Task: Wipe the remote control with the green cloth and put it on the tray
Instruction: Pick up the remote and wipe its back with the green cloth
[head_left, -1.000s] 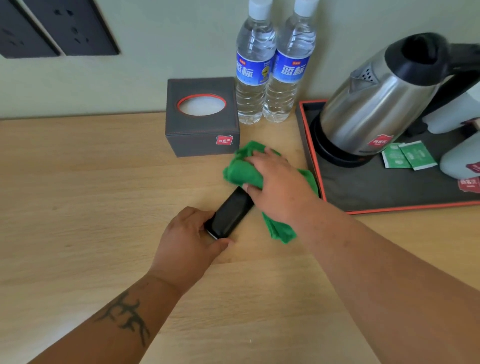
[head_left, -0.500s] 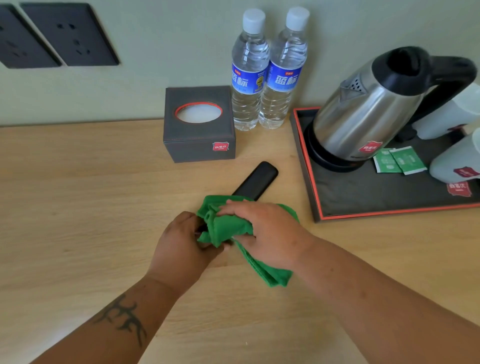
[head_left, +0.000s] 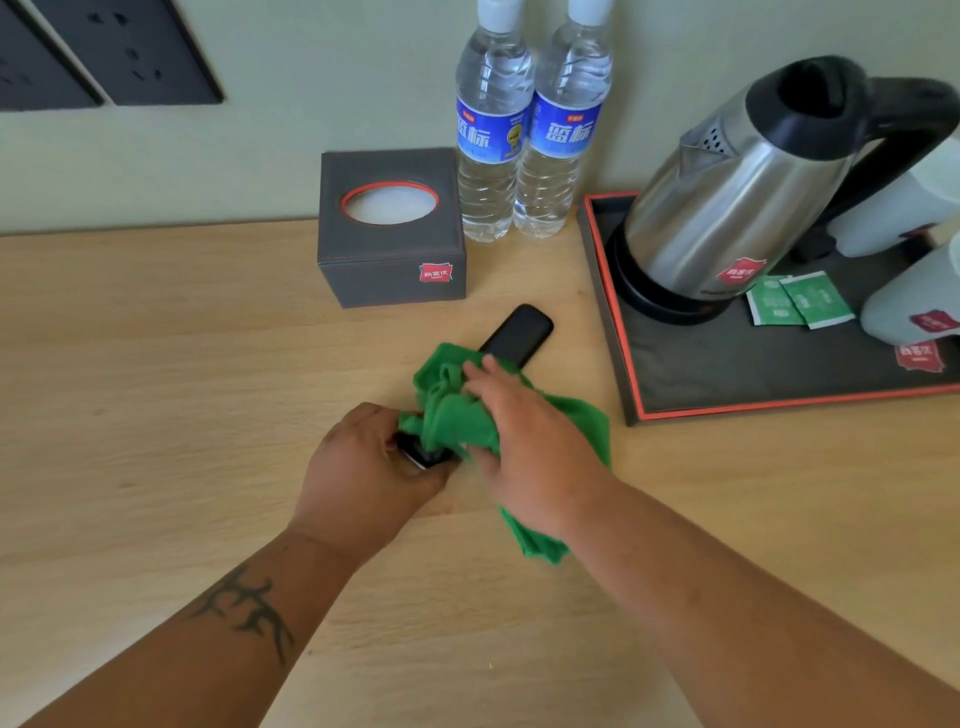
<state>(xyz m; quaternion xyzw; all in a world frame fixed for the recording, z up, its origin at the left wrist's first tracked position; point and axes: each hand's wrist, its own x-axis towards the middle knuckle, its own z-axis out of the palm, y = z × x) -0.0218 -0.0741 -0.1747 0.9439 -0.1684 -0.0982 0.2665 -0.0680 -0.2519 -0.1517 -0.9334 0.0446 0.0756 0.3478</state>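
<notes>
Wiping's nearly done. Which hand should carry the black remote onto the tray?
Probably the left hand: it already grips the black remote control at its near end, while the right hand presses the green cloth. The orange-rimmed tray lies rightward.

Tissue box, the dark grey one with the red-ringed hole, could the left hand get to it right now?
Probably not freely: the left hand is busy gripping the black remote control. The path over the wooden table to the dark grey tissue box looks open, though.
</notes>
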